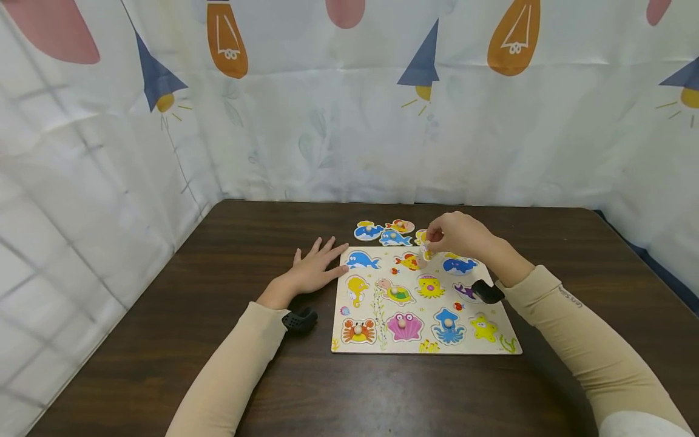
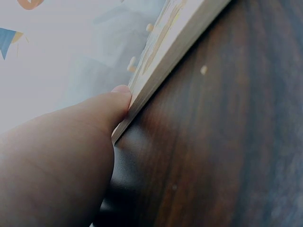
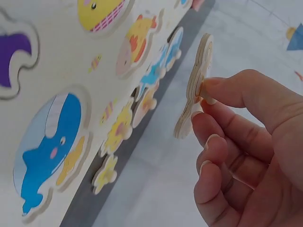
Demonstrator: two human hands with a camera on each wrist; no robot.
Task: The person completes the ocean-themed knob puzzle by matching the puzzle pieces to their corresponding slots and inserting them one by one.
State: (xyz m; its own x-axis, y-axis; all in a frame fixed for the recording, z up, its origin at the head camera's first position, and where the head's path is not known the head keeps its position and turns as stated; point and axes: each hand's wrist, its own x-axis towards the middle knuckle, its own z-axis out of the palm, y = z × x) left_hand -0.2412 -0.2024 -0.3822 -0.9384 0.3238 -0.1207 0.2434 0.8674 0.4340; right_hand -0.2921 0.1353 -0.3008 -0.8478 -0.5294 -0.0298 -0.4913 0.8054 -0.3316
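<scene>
My right hand [image 1: 461, 235] is over the far edge of a wooden sea-animal puzzle board [image 1: 417, 311]. Thumb and fingertips pinch a wooden puzzle piece [image 3: 200, 71] by its knob; the right wrist view shows it edge-on, raised off the board, its picture mostly hidden. My left hand [image 1: 309, 273] lies at the board's left side, fingers spread, with the thumb [image 2: 116, 101] against the board's edge. A crab piece [image 1: 358, 331], a pink shell piece [image 1: 405, 328], a blue squid piece [image 1: 448, 331] and a turtle piece [image 1: 397, 294] show knobs on the board.
Past the board's far edge lie several loose pieces, among them a blue whale [image 1: 368, 231], a blue dolphin [image 1: 394, 238] and an orange fish [image 1: 400, 226]. A dark wooden table [image 1: 262, 370] carries everything. A patterned white curtain [image 1: 338, 145] hangs behind and beside it.
</scene>
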